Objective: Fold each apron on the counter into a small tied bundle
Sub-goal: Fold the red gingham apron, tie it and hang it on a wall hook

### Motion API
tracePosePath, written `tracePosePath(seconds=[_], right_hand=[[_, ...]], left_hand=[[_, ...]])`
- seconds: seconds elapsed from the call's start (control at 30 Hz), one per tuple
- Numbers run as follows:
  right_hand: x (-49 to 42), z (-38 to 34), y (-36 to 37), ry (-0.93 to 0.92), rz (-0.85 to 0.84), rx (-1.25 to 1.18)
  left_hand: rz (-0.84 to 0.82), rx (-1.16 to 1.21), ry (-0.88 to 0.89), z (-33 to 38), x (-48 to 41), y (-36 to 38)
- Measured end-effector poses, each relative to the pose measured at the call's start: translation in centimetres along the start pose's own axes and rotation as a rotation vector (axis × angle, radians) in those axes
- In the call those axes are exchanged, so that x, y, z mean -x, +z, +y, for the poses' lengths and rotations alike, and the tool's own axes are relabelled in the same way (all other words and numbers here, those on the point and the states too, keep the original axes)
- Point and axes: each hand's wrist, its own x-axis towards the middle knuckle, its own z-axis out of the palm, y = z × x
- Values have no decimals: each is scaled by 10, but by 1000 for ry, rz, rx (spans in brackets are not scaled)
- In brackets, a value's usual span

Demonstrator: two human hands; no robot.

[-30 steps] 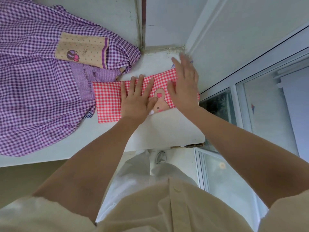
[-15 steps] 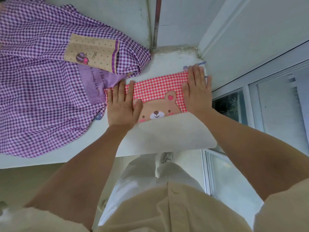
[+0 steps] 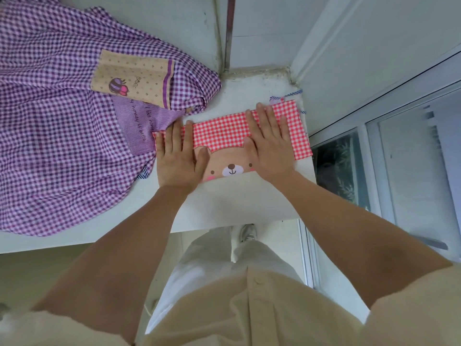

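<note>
White surface (image 3: 239,203), nothing fancy. Purple gingham apron (image 3: 62,158) sprawled loose over left part, red gingham apron (image 3: 224,131) folded into flat strip just beside it.

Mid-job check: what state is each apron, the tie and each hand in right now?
red apron: folded into a flat strip on the counter, not tied.
purple apron: unfolded, spread loosely at the counter's left.
striped tie: loose, poking out at the strip's far right corner.
left hand: flat, pressing the strip's left end.
right hand: flat, pressing the strip's right half.
</note>
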Motion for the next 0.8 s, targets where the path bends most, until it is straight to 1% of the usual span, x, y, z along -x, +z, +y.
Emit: tracePosePath(seconds=[0.07, 0.13, 0.17, 0.2, 0.23, 0.33, 0.37, 0.4, 0.47, 0.53, 0.6, 0.63, 0.67, 0.7, 0.77, 0.8], right_hand=[[0, 1, 0, 27, -6, -15], [-1, 2, 1, 21, -13, -11], [-2, 3, 2, 18, -10, -12], [-2, 3, 2, 19, -10, -20], [-2, 4, 2, 17, -3, -36], [-3, 6, -1, -17, -25, -85], [-3, 9, -3, -36, -36, -105], [-2, 12, -7, -47, -44, -142], [0, 14, -16, -34, -27, -304], [10, 17, -31, 73, 62, -476], [23, 16, -44, 206, 197, -526], [32, 15, -48, 296, 229, -541], [40, 13, -52, 404, 207, -572], [47, 11, -54, 511, 118, -616], [55, 7, -59, 682, -134, -728], [57, 6, -60, 770, -250, -860]], left_hand=[[37, 12, 35, 4, -5, -7], [68, 82, 194, 11, -17, -17], [63, 117, 287, 17, -26, -21], [32, 131, 343, 24, -34, -25], [-24, 129, 342, 32, -42, -30], [-221, 32, 164, 52, -60, -35], [-267, -22, 134, 57, -63, -36], [-299, -69, 133, 61, -65, -37], [-333, -120, 142, 64, -68, -41], [-357, -136, 138, 66, -67, -43], [-368, -122, 100, 67, -64, -43], [-369, -104, 65, 67, -60, -42], [-352, -72, 30, 66, -57, -38], [-333, -36, -3, 65, -53, -35], [-287, 64, -25, 63, -45, -31], [-270, 134, -30, 62, -40, -30]])
